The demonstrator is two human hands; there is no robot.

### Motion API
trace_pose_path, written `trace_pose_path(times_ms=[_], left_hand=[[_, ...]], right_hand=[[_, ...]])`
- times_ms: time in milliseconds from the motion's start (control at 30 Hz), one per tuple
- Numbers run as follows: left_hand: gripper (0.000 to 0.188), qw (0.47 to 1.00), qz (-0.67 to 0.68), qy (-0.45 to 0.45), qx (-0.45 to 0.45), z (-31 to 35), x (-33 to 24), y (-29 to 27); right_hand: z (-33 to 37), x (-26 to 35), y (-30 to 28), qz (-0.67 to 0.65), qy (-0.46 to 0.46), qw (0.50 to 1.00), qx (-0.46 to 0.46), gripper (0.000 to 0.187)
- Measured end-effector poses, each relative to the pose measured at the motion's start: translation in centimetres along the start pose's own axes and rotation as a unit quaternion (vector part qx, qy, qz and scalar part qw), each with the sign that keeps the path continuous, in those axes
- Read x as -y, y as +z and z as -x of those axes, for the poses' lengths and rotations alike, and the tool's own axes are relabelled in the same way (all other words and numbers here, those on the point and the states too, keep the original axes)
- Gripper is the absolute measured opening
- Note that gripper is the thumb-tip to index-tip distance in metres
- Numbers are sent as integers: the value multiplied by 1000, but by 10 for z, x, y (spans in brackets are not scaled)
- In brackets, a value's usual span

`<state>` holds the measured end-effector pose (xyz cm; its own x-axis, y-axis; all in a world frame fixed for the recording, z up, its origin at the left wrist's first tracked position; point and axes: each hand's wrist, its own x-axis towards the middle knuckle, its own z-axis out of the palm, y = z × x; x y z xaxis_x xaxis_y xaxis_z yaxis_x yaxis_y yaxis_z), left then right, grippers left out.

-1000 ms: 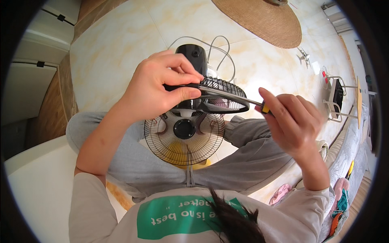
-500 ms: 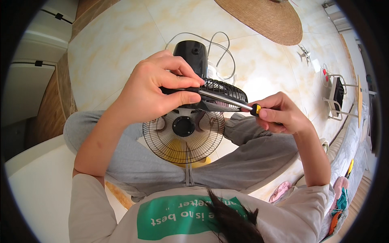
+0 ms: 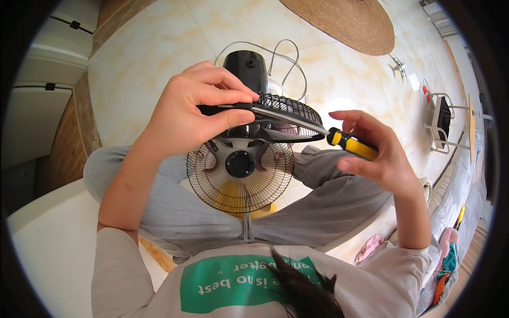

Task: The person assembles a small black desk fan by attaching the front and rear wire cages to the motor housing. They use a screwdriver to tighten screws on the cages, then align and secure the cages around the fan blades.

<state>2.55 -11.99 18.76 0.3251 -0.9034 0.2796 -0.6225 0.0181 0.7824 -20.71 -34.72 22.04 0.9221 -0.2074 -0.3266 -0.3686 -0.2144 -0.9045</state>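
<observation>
Am watching right hand re-gripping screwdriver, fingers loosening since a moment ago; left hand clamping fan grille.

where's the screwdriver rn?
Head view, centre-right: the screwdriver has its yellow-and-black handle in the right hand, its shaft running left across the fan's black wire grille to the left hand.

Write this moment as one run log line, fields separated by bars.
left hand: grips fan grille rim | right hand: holds yellow-black screwdriver, shaft at rim | fan: on lap
</observation>
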Motion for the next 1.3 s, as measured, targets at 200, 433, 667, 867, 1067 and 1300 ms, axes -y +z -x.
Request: trace_pose_path(times_ms=[200, 433, 667, 867, 1067, 1300], left_hand=[[20, 1000, 10, 10, -5, -1, 1, 3], [21, 1000, -7, 20, 6, 1, -3, 4], [22, 999, -17, 12, -31, 2, 0, 4], [22, 999, -15, 25, -23, 2, 2, 6], [22, 999, -15, 15, -27, 3, 0, 5], [24, 999, -37, 40, -3, -1, -3, 6]], right_hand=[[-13, -13, -16, -374, 245, 870, 207, 43], [-19, 14, -14, 345, -278, 896, -26, 38], [-2, 14, 2, 361, -286, 881, -106, 56], [-5, 5, -15, -319, 207, 918, 116, 36], [-17, 7, -4, -46, 179, 977, 111, 36], [-6, 10, 2, 543, -413, 701, -209, 55]])
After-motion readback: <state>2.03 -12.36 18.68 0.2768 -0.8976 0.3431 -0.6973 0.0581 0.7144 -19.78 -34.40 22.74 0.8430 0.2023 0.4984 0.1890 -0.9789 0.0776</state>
